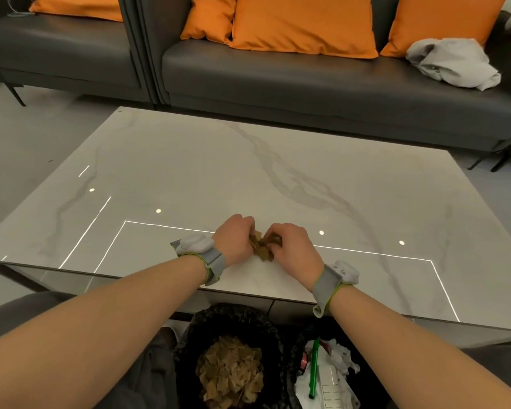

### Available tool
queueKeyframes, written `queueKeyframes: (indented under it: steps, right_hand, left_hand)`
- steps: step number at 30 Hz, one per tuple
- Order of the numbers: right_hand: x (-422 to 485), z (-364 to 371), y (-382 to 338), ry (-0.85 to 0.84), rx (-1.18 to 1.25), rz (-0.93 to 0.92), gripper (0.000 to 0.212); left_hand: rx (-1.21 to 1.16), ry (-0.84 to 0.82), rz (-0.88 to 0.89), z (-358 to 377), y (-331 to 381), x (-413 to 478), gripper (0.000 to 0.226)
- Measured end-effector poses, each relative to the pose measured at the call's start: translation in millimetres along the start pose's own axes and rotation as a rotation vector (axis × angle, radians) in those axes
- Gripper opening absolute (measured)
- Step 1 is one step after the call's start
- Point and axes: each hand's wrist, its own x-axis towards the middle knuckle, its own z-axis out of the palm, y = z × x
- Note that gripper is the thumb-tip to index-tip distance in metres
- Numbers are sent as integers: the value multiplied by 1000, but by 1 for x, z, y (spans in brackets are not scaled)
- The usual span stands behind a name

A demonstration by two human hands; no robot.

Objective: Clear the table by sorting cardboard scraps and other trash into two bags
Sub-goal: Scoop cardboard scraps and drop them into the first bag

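Observation:
A small heap of brown cardboard scraps (264, 246) lies on the white marble table (278, 172) near its front edge. My left hand (235, 239) and my right hand (292, 246) are cupped around the heap from either side, fingers curled onto the scraps. Below the table edge, between my knees, a black bag (219, 320) on the left holds many cardboard scraps (230, 373). A second black bag (295, 349) on the right holds white paper, wrappers and a green stick (314, 367).
A dark grey sofa (307, 84) with orange cushions (304, 25) stands beyond the table's far edge. A crumpled grey cloth (452, 62) lies on its seat at the right. Grey floor (27, 137) shows to the left of the table.

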Motion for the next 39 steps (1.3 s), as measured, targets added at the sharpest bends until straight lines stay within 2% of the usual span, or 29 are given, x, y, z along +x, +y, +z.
queueKeyframes:
  steps: [7,15,19,23,27,29,36,39]
  right_hand:
    - [-6,-19,9,157,312,207,13]
    - [-26,-38,10,143,509,269,14]
    - [-45,-41,5,73,605,285,16]
    - [-70,-38,-7,-13,711,325,18]
    - [-100,-23,-16,-122,716,392,19]
    - [-110,-13,-16,-175,689,396,20]
    - [-133,30,-9,-387,456,372,20]
    - [-140,46,-8,-437,428,381,15]
  left_hand:
    - [-155,27,-46,-17,-5,1,18]
    - [-341,-22,-95,-36,-1,-11,11]
    - [-400,-168,-65,-43,9,-22,13]
    - [-471,-448,4,-46,23,-42,12]
    - [-335,-724,50,-41,21,-59,15]
    - [-251,-786,38,-37,19,-64,16]
    - [-46,-903,-53,0,13,-97,12]
    - [30,-876,-74,17,7,-109,12]
